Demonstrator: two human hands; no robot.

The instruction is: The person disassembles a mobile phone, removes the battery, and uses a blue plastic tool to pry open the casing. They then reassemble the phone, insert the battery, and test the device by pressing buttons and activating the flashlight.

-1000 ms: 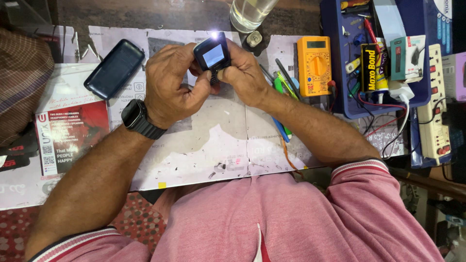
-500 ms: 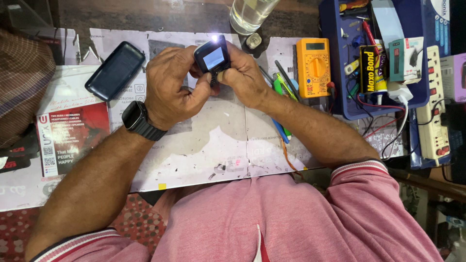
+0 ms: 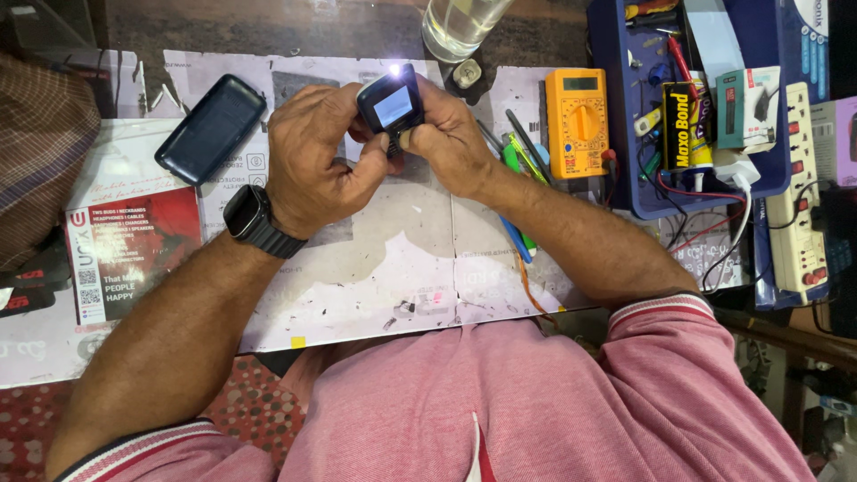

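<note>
A small dark keypad phone [image 3: 390,104] with a lit screen and a bright light at its top end is held above the table between both hands. My left hand [image 3: 314,159] grips its left side, a black watch [image 3: 254,220] on that wrist. On the phone's right side and lower end is my right hand [image 3: 444,140], thumb pressed against the body. Both hands are closed around it.
A dark flat case [image 3: 211,128] lies at left, a red and white leaflet [image 3: 129,250] below it. A glass [image 3: 457,25] stands at the back. A yellow multimeter [image 3: 576,122], pens [image 3: 518,156], a blue tray [image 3: 625,178] of tools and a white power strip [image 3: 802,196] are at right.
</note>
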